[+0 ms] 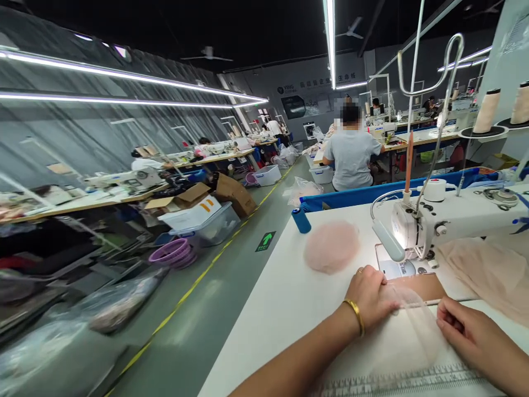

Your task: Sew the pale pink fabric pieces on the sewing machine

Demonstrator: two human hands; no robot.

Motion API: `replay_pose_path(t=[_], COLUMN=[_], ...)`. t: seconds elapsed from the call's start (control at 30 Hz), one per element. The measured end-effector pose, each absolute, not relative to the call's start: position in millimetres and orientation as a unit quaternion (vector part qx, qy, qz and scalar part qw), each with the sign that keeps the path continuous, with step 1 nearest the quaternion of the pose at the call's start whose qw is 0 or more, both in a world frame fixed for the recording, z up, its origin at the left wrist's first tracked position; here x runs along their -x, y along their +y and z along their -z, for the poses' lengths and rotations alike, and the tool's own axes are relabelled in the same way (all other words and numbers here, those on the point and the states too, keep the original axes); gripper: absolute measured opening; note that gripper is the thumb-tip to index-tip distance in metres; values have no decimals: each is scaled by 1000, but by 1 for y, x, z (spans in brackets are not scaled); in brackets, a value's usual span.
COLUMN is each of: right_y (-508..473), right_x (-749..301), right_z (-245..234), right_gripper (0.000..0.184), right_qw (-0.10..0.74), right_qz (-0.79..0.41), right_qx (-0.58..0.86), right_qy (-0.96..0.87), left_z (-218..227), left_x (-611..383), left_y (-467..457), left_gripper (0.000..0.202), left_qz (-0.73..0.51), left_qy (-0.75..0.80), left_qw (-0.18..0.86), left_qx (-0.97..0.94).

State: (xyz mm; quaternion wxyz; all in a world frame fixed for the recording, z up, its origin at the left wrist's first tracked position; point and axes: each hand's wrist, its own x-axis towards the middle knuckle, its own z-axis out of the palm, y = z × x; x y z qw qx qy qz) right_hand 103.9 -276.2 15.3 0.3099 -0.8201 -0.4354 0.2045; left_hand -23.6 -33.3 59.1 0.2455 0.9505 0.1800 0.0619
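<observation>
My left hand (369,298), with a gold bracelet and a ring, lies on the table in front of the sewing machine (417,226). Its thumb and fingers are closed on the edge of a sheer, pale pink fabric piece (417,331). Across from it, my right hand (471,333) has its fingers curled, pinching the same fabric at its right edge. A tan plate (425,288) lies just beyond the fabric, below the machine's lit needle area. Left of the machine rests a round pink fabric stack (332,246).
A clear ruler (405,381) lies along the table's near side. A blue thread spool (301,220) stands at the far left corner. More sheer fabric (491,270) is heaped on the right. Ahead, a person in a grey shirt (351,157) sits beyond a blue cloth trough (372,192).
</observation>
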Motion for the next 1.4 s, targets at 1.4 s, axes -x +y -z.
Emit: replay_pose_path(t=[1.4], right_y=[-210], right_x=[-112], right_z=[-22], right_gripper=[30], right_qw=[434], right_qz=[-170], right_qx=[745], right_qy=[-478], left_z=[-41], left_x=[15], left_y=[-57], left_gripper=[13], left_qz=[-176], left_qy=[155], left_qw=[512], left_qx=[-826])
